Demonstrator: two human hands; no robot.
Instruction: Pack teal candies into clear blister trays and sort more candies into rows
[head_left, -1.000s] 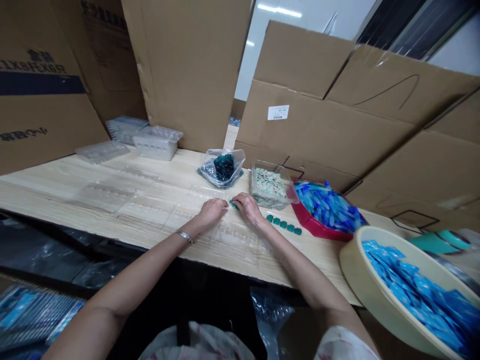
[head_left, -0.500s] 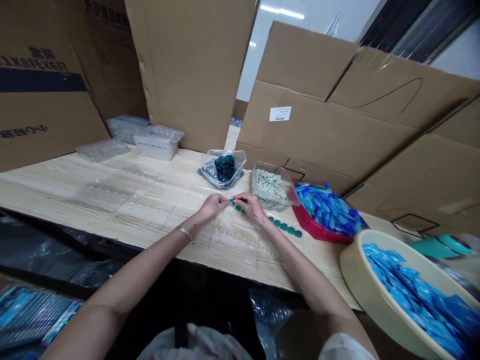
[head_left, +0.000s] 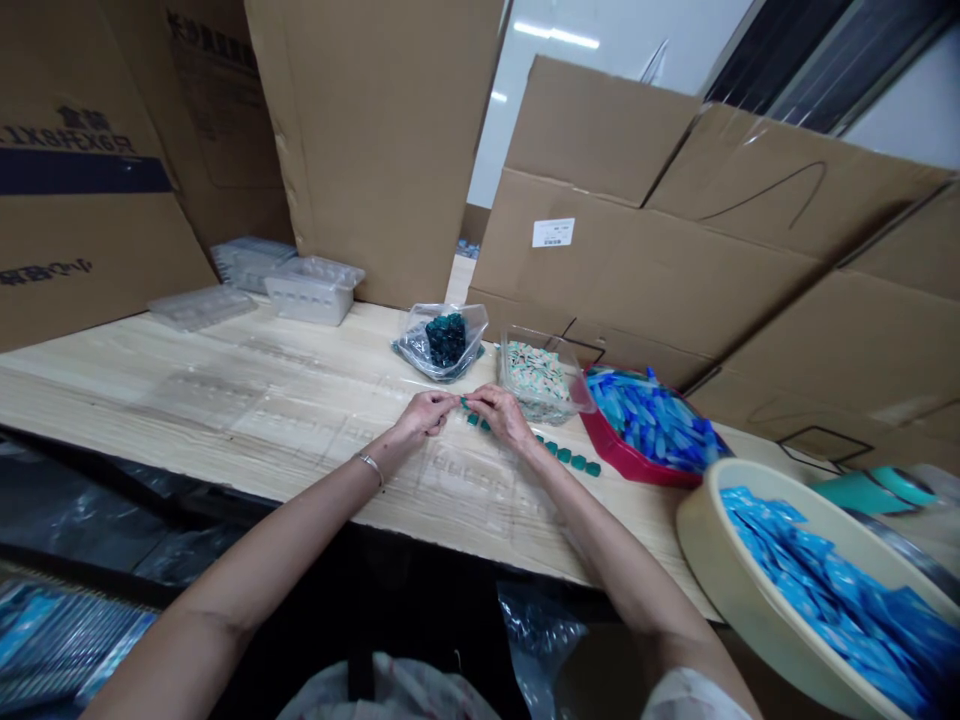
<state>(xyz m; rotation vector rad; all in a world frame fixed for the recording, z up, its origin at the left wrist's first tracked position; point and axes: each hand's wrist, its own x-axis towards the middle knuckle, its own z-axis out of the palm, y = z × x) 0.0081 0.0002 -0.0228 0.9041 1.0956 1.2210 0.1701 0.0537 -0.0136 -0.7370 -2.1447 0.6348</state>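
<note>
Bag (head_left: pixel 472 328) behind left hand (head_left: pixel 426 413)

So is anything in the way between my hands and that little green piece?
Nothing visible is. Your left hand and right hand meet at the green piece; the plastic bag sits beyond them, not between.

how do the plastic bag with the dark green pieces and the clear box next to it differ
The bag is soft and crumpled; the box has stiff, straight walls. The bag holds dark green pieces; the box holds pale ones flecked with green. Both are see-through and stand on the table.
</note>
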